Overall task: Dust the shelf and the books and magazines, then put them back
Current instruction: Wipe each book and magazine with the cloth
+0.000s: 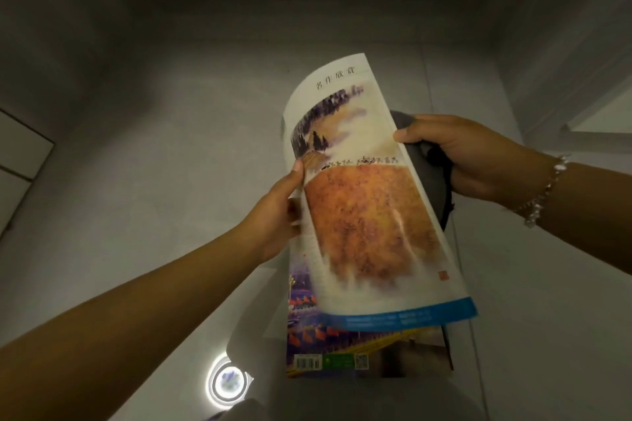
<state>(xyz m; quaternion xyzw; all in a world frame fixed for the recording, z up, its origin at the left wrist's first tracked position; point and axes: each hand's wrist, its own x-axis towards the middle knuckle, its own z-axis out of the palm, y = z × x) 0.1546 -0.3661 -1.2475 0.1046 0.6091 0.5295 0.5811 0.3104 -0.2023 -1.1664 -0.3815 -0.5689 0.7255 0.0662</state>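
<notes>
the single head-worn camera looks steeply down from close above at both forearms, over a glossy grey floor [178, 154].

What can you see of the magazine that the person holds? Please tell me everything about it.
The magazine is thin, glossy paper, held in the air above a pale floor and bent into a curve. Its cover facing up shows an orange and brown landscape painting, dark trees, Chinese characters at the top and a blue band at the bottom. The left hand grips its left edge; the right hand, which also holds a grey cloth, touches its right edge. Another magazine shows below it.
</notes>
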